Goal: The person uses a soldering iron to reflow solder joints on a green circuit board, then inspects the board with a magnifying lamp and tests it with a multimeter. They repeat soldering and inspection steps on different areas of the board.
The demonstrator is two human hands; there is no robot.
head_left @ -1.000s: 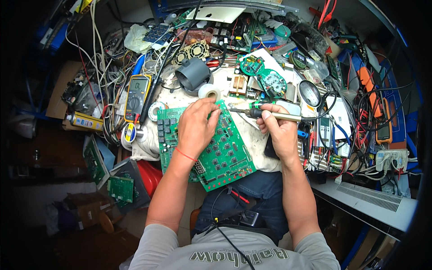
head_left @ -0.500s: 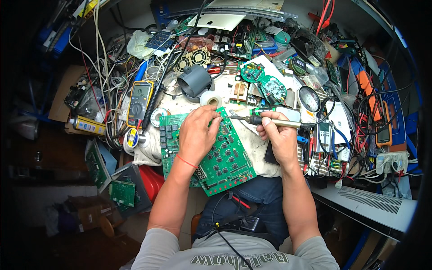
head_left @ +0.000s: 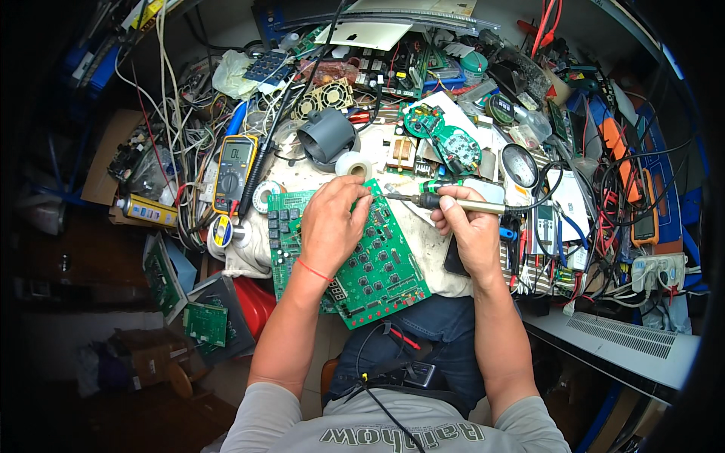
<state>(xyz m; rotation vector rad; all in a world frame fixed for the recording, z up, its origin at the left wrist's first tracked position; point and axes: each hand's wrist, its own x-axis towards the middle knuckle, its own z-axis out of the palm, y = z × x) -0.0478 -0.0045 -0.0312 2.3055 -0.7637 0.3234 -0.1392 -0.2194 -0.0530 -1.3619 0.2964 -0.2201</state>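
A green circuit board [head_left: 389, 264] with rows of push buttons, chips and a small digit display slants over the near edge of the bench, above my lap. My left hand [head_left: 332, 219] lies over its upper part, fingers bent and drawn together at the far edge; the fingertips' underside is hidden. Beside it on the left shows a green section with black relays [head_left: 284, 226]; whether it is a separate board I cannot tell. In my right hand [head_left: 470, 234] is a soldering iron [head_left: 483, 206], held like a pen, its tip pointing left toward the board's top right corner.
A pale roll [head_left: 353, 164] and a grey plastic cylinder [head_left: 328, 137] stand just beyond my left hand. Left of them is a yellow multimeter [head_left: 236, 172]. A magnifier [head_left: 519, 166] sits to the right. Tangled cables and loose electronics crowd the bench's back and sides.
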